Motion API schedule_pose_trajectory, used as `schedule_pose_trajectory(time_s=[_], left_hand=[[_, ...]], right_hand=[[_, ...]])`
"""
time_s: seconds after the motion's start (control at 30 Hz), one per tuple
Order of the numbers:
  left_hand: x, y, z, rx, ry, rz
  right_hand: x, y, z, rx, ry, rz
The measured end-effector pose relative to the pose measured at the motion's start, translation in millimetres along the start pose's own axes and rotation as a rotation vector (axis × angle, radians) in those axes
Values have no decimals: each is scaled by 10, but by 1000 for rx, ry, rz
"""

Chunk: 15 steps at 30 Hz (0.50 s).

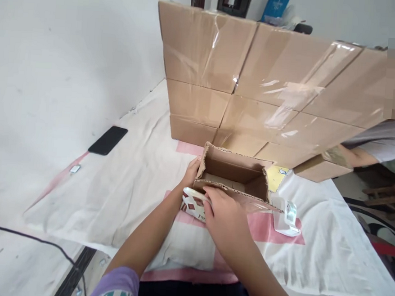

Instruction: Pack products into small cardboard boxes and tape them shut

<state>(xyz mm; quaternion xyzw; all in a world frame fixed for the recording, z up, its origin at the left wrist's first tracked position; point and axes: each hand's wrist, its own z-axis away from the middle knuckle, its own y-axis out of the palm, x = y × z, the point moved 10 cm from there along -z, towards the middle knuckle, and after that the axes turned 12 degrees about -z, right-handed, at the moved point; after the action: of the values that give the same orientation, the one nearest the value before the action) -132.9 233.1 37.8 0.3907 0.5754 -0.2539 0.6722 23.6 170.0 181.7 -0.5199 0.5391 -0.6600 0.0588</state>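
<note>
A small open-topped cardboard box (235, 162) with ragged cut edges stands on the cloth, its bare inside showing. My left hand (192, 171) is closed on the box's left side, most of its fingers hidden behind the wall. In front of the box, my right hand (225, 215) grips a flat white printed piece (193, 205) with dark red diamonds and lettering, near the box's front left edge. Its exact kind cannot be made out. A white tape dispenser (285, 217) with clear tape lies to the box's right.
A tall taped cardboard panel (266, 80) rises behind the box. Across the table, another person's arm (362, 156) holds a cardboard piece (321, 169). A black phone (108, 140) lies on the white cloth (130, 184) by the wall. A yellow sheet (276, 177) sits behind the box.
</note>
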Motion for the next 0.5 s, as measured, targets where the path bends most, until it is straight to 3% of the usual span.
schedule_pose_trajectory(time_s=[0.13, 0.27, 0.37, 0.5], left_hand=[[28, 35, -23, 31, 24, 79], [-4, 43, -21, 56, 54, 122], [-11, 35, -4, 67, 56, 135], [1, 27, 5, 74, 40, 152]], right_hand=[[195, 190, -150, 172, -67, 243], [232, 215, -88, 233, -132, 239], [272, -47, -11, 241, -155, 62], [355, -777, 24, 198, -117, -190]])
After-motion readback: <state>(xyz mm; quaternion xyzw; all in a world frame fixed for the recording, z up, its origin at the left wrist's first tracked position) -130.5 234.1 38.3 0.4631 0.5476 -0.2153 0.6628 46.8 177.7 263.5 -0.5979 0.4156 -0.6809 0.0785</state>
